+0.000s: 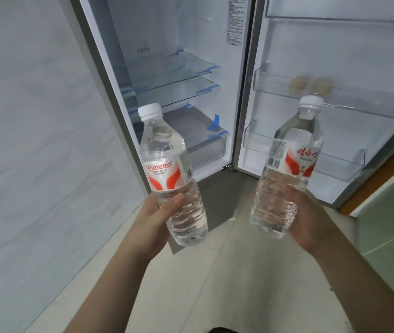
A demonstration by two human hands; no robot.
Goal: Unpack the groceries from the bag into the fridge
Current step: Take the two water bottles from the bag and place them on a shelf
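The fridge (179, 68) stands open ahead, its main cavity bare: two glass shelves (167, 75) with blue tape at their corners, and a drawer (198, 140) below them. Its door (335, 56) swings out to the right and carries clear racks. The middle rack (330, 97) holds two small pale items (311, 86), too blurred to name; the lower door rack (330, 162) looks free.

Each of the hands grips a full water bottle low on its ribbed base. The left hand (157, 215) is wrapped around the left bottle (169, 174), thumb pressed across the front, the bottle leaning slightly left in front of the fridge's lower edge. The right hand (308, 219) is closed around the right bottle (287, 169), which is held up before the lower door rack. Both white caps are on. No bag is in view.

The step in hand appears to be stowing these bottles. The lower door rack is probably the best home, being tall and near the right bottle. Set that bottle in first, upright, base down behind the rack's front lip, pushed to one end. Then bring the left bottle across and stand it just beside the first, so neither tips when the door closes.
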